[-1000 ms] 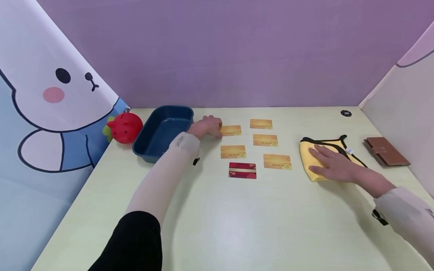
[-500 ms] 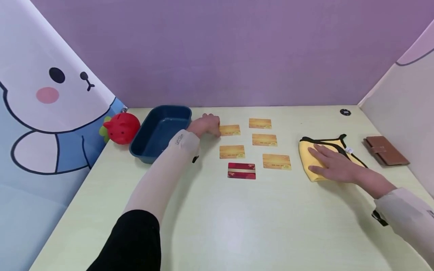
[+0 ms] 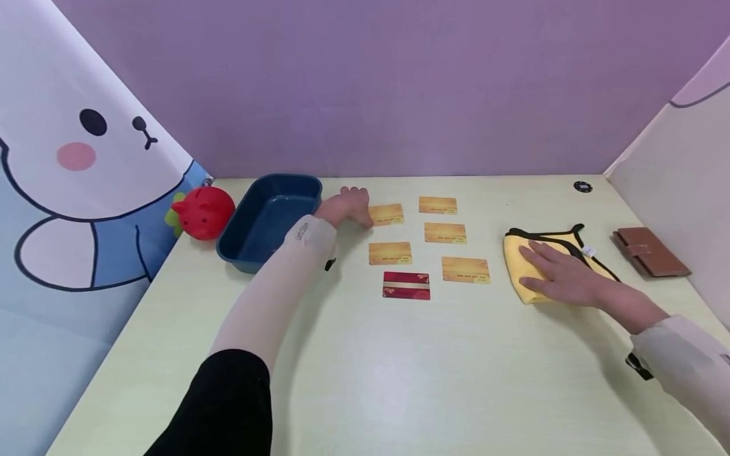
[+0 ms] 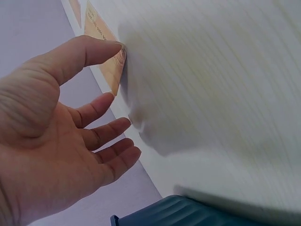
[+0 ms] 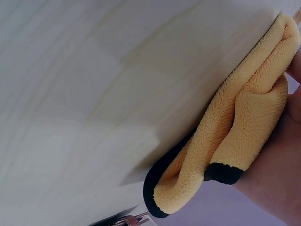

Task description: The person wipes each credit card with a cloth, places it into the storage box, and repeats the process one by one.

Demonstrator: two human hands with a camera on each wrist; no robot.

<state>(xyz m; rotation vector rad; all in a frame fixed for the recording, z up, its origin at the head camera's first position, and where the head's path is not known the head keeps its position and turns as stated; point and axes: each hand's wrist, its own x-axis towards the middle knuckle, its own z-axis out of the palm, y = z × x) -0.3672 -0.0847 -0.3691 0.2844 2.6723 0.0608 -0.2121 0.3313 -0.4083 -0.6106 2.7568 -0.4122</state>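
Note:
My left hand (image 3: 348, 206) is at the left end of a gold card (image 3: 388, 214) in the back row. In the left wrist view its thumb (image 4: 101, 50) lies at the edge of that gold card (image 4: 112, 70). The fingers are spread apart from the thumb, loosely bent, and grip nothing. More gold cards lie flat nearby, with one red card (image 3: 406, 285) in front. On the right, my right hand (image 3: 561, 277) rests flat, fingers spread, on a folded yellow cloth (image 3: 520, 269) with black edging. In the right wrist view the fluffy cloth (image 5: 254, 127) hides most of that hand.
A blue tray (image 3: 225, 244) stands left of the left hand, with a red piggy bank (image 3: 208, 214) beside it. At the right edge lie a brown wallet (image 3: 653, 253) and a black round chip (image 3: 582, 187). A purple wall (image 3: 399, 88) bounds the back.
The gold card at my left hand has turned slightly, its right end now higher. The left fingers have shifted a little. My right hand stays on the cloth.

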